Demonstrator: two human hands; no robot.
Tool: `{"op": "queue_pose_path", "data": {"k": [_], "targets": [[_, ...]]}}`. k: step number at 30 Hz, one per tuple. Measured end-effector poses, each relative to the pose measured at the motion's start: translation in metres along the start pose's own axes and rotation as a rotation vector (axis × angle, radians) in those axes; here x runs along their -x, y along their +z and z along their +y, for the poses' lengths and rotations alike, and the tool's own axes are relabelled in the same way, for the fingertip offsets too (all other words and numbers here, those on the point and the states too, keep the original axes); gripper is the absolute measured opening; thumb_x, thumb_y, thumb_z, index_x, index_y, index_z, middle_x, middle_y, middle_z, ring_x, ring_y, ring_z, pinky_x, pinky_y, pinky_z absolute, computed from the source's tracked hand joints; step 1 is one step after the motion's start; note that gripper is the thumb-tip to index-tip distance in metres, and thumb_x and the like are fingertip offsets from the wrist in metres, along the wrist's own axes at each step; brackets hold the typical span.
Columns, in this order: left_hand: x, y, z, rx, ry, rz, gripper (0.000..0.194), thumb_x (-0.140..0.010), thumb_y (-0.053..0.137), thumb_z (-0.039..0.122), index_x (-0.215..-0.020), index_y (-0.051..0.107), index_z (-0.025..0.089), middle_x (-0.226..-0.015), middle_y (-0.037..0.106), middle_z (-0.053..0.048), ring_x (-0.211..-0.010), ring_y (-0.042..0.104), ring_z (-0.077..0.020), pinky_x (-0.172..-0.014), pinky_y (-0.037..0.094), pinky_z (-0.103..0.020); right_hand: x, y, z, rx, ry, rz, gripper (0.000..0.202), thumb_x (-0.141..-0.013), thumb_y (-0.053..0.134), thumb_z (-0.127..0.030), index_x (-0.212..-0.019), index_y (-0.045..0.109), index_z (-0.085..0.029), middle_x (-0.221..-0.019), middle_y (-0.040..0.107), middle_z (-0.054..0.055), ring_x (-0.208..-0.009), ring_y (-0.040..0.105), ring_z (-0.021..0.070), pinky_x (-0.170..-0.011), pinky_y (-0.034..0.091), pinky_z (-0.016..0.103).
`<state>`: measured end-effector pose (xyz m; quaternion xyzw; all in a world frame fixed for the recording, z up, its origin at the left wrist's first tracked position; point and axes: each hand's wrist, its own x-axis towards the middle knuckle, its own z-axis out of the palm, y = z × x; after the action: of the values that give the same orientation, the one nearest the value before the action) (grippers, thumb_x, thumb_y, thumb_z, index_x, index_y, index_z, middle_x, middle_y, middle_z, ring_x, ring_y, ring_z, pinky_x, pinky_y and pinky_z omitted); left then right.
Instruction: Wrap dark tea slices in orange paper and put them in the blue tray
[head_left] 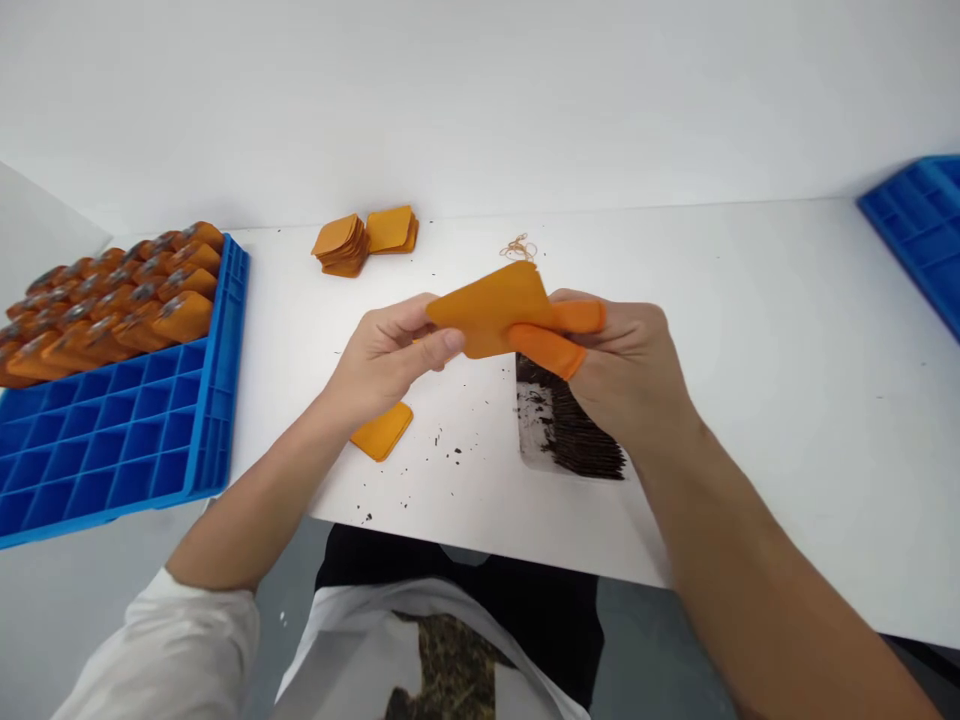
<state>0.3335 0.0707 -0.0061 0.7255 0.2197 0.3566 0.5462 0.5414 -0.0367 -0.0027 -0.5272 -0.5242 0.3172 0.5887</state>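
Between my two hands, above the white table, is a flat orange pouch (491, 308) with rounded corners. My left hand (390, 350) pinches its left end between thumb and fingers. At the other end my right hand (619, 350), wearing orange finger cots on thumb and forefinger, is closed on it. Partly behind my right hand stands a clear tray (536, 445) with dark brown, strand-like pieces (581, 430). Under my left wrist lies another orange pouch (384, 432), partly covered.
On the left, a blue divided crate (191, 430) holds rows of filled orange pouches (120, 305). Two stacks of flat orange pouches (341, 243) and a tangle of thin bands (519, 248) lie at the back. Dark crumbs dot the table (465, 500). Another blue crate (922, 230) is far right.
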Motion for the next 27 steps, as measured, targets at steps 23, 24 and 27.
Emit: {"op": "queue_pose_path", "data": {"k": [23, 24, 27], "targets": [[-0.001, -0.016, -0.026, 0.195, -0.102, 0.365, 0.032, -0.085, 0.097, 0.051, -0.094, 0.081, 0.025, -0.085, 0.078, 0.000, -0.090, 0.080, -0.0220, -0.074, 0.066, -0.033, 0.009, -0.047, 0.021, 1.297, -0.257, -0.147, 0.029, -0.101, 0.062, -0.026, -0.093, 0.089, -0.025, -0.086, 0.078, 0.004, -0.082, 0.063, 0.0214, -0.060, 0.035, 0.032], [-0.001, -0.016, -0.026, 0.188, -0.095, 0.363, 0.032, -0.085, 0.096, 0.052, -0.095, 0.081, 0.025, -0.086, 0.078, -0.001, -0.091, 0.080, -0.0225, -0.074, 0.067, -0.033, 0.010, -0.047, 0.021, 1.303, -0.252, -0.161, 0.028, -0.100, 0.062, -0.026, -0.089, 0.089, -0.025, -0.085, 0.077, 0.004, -0.082, 0.063, 0.0214, -0.059, 0.035, 0.032], [-0.001, -0.016, -0.026, 0.175, -0.083, 0.364, 0.034, -0.086, 0.096, 0.053, -0.097, 0.081, 0.025, -0.088, 0.079, -0.001, -0.096, 0.081, -0.0248, -0.076, 0.067, -0.035, 0.010, -0.044, 0.020, 1.336, -0.221, -0.216, 0.029, -0.098, 0.065, -0.024, -0.078, 0.086, -0.024, -0.081, 0.076, 0.004, -0.082, 0.063, 0.0218, -0.056, 0.032, 0.032]]}}
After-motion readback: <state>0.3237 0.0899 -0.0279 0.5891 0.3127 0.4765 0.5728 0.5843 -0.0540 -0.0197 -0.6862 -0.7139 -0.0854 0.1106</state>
